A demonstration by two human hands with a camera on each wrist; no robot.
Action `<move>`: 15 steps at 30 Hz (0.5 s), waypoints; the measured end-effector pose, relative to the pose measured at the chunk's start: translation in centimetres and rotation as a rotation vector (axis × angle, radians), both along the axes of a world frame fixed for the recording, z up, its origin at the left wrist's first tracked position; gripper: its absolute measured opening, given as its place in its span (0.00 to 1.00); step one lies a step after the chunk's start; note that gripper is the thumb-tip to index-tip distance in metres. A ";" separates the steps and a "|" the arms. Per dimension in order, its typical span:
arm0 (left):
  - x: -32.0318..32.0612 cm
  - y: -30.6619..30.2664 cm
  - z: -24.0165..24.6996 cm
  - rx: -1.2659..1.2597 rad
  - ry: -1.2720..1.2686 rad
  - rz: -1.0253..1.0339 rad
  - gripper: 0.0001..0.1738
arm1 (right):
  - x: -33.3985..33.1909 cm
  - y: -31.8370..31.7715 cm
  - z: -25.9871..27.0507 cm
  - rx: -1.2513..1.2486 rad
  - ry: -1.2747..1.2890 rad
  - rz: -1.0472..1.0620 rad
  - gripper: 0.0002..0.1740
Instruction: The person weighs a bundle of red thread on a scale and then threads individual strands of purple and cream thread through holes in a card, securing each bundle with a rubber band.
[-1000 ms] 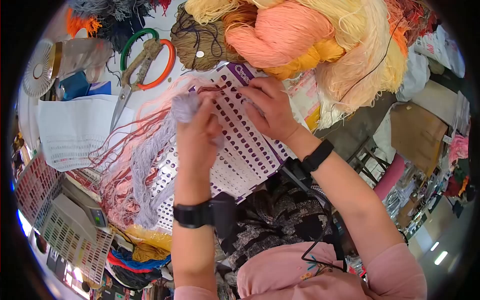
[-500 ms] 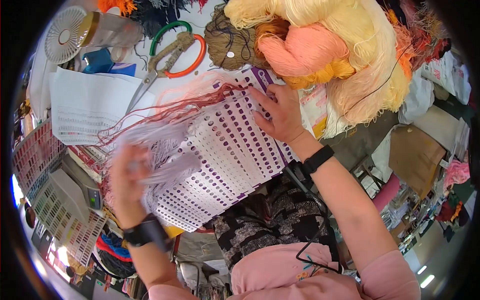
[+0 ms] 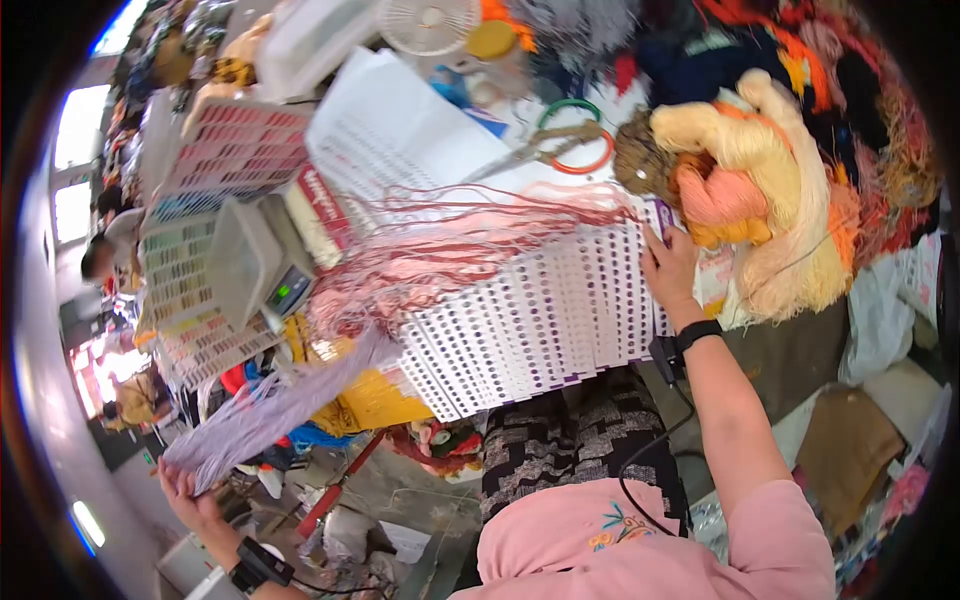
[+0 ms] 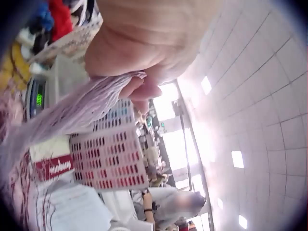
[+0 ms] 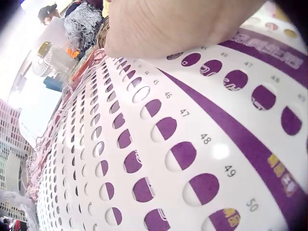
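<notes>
My left hand [image 3: 192, 505], far out at the lower left, grips the end of a lavender thread bundle [image 3: 275, 408]. The bundle stretches up to the table edge; in the left wrist view its strands [image 4: 72, 108] run out from under the curled fingers. On the table my right hand [image 3: 672, 268] rests at the right end of a fanned stack of white punched cards [image 3: 530, 320]. Numbered holes over purple print [image 5: 202, 187] show below that hand in the right wrist view. Pink and dark red threads [image 3: 430, 255] trail left from the cards' upper edge.
Scissors [image 3: 570, 140] with green and orange handles lie behind the threads, beside printed paper sheets [image 3: 385, 125]. A digital scale [image 3: 285, 275] and colour charts [image 3: 190, 270] stand at the left. Yellow and peach yarn skeins [image 3: 790, 200] are piled at the right.
My left hand has swung from above the cards out to the lower left, drawing the lavender bundle out long. The right hand stays on the cards. The head view has turned leftward.
</notes>
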State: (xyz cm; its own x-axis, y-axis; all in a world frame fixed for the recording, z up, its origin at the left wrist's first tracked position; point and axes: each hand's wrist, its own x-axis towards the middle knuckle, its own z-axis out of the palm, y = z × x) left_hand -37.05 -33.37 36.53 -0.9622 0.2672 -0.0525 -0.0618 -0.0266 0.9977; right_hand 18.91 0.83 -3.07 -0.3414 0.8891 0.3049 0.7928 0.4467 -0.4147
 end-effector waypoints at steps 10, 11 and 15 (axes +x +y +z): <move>15.9 -4.9 5.8 -0.057 -0.096 -0.382 0.18 | -4.8 -3.9 7.4 -0.341 0.098 0.318 0.35; 16.8 -5.0 4.8 -0.156 -0.023 -0.576 0.21 | -7.9 -5.8 10.5 -0.419 0.131 0.439 0.37; 17.3 -3.9 2.6 -0.588 -0.677 -1.247 0.16 | -22.4 -17.1 23.5 -0.408 0.459 1.217 0.39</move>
State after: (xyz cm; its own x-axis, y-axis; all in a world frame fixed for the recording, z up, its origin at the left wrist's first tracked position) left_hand -19.72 -37.29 39.09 0.0977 0.6449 -0.7580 -0.1768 0.7607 0.6245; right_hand -3.48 -16.26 20.45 -0.9065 0.1544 0.3929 -0.2552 0.5411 -0.8013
